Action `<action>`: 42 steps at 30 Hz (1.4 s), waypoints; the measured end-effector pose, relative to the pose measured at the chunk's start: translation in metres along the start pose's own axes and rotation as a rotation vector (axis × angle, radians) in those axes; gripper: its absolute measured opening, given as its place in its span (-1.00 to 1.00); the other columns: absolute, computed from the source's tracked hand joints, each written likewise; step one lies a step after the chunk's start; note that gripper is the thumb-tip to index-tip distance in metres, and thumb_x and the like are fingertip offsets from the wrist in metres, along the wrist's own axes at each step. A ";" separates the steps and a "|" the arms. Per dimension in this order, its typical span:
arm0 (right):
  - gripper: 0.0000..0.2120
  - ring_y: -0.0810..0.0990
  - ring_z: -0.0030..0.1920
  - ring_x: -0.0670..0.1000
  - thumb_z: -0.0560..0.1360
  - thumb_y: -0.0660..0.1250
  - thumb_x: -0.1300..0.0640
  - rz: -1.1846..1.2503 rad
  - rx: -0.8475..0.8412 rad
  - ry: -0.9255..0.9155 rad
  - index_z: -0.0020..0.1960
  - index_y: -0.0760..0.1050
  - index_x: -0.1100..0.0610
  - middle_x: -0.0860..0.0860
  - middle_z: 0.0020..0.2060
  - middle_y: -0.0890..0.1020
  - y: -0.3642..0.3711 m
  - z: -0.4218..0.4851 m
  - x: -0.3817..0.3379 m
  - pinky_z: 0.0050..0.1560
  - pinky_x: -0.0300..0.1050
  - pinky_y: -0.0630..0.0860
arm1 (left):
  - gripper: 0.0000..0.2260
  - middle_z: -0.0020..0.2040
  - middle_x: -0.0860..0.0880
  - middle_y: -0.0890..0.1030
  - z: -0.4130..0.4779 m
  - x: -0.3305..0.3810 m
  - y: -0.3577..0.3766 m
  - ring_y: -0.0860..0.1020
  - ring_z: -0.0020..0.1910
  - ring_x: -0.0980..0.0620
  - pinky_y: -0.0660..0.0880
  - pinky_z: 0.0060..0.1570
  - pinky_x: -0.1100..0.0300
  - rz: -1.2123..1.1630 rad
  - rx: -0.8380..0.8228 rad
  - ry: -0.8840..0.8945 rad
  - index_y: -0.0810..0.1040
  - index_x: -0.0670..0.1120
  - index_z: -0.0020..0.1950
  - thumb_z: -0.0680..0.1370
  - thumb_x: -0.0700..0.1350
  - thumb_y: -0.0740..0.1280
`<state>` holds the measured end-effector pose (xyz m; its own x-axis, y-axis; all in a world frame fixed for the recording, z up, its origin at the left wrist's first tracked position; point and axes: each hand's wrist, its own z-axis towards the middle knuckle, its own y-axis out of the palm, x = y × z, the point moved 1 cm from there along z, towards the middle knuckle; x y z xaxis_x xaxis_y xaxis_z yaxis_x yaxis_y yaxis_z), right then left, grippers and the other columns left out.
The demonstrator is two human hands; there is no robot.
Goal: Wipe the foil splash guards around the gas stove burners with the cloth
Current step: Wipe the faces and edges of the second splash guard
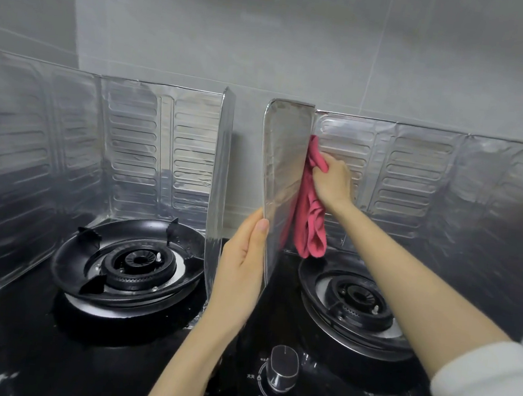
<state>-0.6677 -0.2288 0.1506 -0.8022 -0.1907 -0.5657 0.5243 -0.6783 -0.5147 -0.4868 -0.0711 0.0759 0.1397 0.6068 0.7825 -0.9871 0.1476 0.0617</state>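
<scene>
Right hand (333,179) wipes the foil end panel (284,168) while the left hand (240,260) steadies it.
Right fingers curl tight round the pink cloth (311,222), pressing it to the panel's inner face, with its tail hanging below them toward the right burner (356,295). Left thumb and fingers pinch the panel's near edge, lower down. Foil probably dents easily, so light downward strokes against that brace would suit.
</scene>
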 end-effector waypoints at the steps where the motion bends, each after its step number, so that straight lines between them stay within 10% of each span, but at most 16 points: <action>1: -0.64 0.56 -0.01 0.23 0.39 0.09 0.10 0.003 -0.013 0.004 0.06 0.58 0.00 0.18 -0.08 0.63 0.003 -0.005 0.004 -0.18 -0.07 0.34 | -0.67 0.29 0.18 0.53 0.000 0.000 0.000 0.41 0.29 0.34 0.28 0.30 0.45 -0.006 0.004 -0.003 0.43 0.01 0.37 0.65 -0.10 0.06; 9: -0.72 0.56 0.13 0.22 0.50 0.15 0.04 -0.036 -0.192 0.069 0.12 0.57 -0.05 0.10 0.10 0.64 0.019 -0.041 0.031 0.01 0.01 0.47 | -0.69 0.25 0.19 0.55 0.000 0.002 0.000 0.45 0.24 0.37 0.31 0.18 0.55 -0.019 -0.002 -0.012 0.44 0.02 0.35 0.65 -0.10 0.06; 15: -0.69 0.54 0.18 0.26 0.54 0.16 -0.10 -0.146 -0.384 0.133 0.13 0.57 0.00 0.17 0.15 0.61 0.027 -0.052 0.038 0.12 0.03 0.48 | -0.66 0.30 0.14 0.53 0.001 -0.002 -0.002 0.43 0.32 0.24 0.30 0.40 0.13 -0.009 0.012 -0.033 0.41 0.02 0.39 0.64 -0.03 0.06; 30: -0.64 0.52 0.24 0.18 0.53 0.17 -0.08 -0.538 -0.660 0.150 0.30 0.48 -0.09 0.11 0.23 0.56 0.047 -0.070 0.037 0.22 0.04 0.45 | -0.67 0.28 0.11 0.55 0.003 -0.001 -0.005 0.46 0.30 0.22 0.34 0.39 0.07 -0.015 0.039 -0.027 0.42 -0.02 0.39 0.65 -0.08 0.07; 34: -0.64 0.55 0.16 0.20 0.52 0.18 -0.11 -0.251 -0.557 0.244 0.15 0.59 0.05 0.17 0.16 0.60 0.035 -0.060 0.036 0.15 -0.03 0.46 | -0.66 0.29 0.11 0.54 0.003 0.000 -0.005 0.45 0.30 0.23 0.32 0.40 0.07 0.006 0.045 -0.019 0.42 -0.02 0.39 0.65 -0.08 0.06; 39: -0.75 0.43 -0.47 -0.06 0.50 0.20 0.27 0.443 -0.269 0.345 -0.34 0.44 0.08 -0.05 -0.55 0.51 0.002 -0.036 0.004 -0.51 -0.29 0.30 | -0.65 0.33 0.10 0.50 0.003 -0.002 -0.005 0.40 0.35 0.22 0.27 0.43 0.09 0.023 0.041 -0.015 0.39 -0.04 0.42 0.65 -0.08 0.06; 42: -0.73 0.33 -0.45 -0.06 0.44 0.13 0.41 0.662 -0.171 0.396 -0.31 0.38 0.11 0.02 -0.47 0.40 -0.017 -0.017 -0.018 -0.54 -0.27 0.24 | -0.66 0.33 0.13 0.50 0.003 -0.002 -0.006 0.40 0.34 0.25 0.28 0.43 0.10 0.026 0.037 0.002 0.39 -0.01 0.42 0.66 -0.09 0.06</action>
<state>-0.6580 -0.2019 0.1588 -0.1638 -0.2282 -0.9597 0.9196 -0.3874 -0.0649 -0.4817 -0.0753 0.0761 0.1144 0.6113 0.7831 -0.9926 0.1033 0.0645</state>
